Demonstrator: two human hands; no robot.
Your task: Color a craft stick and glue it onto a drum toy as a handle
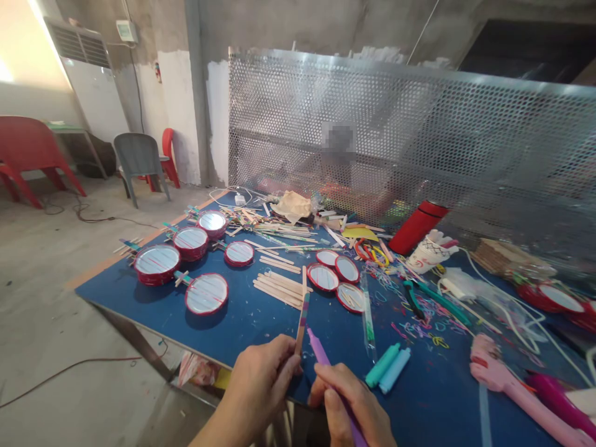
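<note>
My left hand [267, 375] pinches the lower end of a wooden craft stick [303, 310], which stands tilted up above the table and bears purple and teal bands along its middle. In my right hand [351, 403] is a purple marker [319, 347], its tip close beside the stick; whether it touches I cannot tell. Plain craft sticks [279, 288] lie in rows just beyond. Right of my hands rest a green marker [382, 365] and a light blue marker [395, 370]. Small red-rimmed round drums [207, 293] stand at the left, some with sticks attached.
A pink glue gun [507, 379], green-handled pliers [440, 301], scattered rubber bands [433, 326] and a paper cup [431, 253] occupy the right side. Near the perforated metal panel [298, 112] lies a red bottle [419, 226]. More round red-rimmed pieces [323, 277] sit mid-table. Chairs [142, 158] stand left.
</note>
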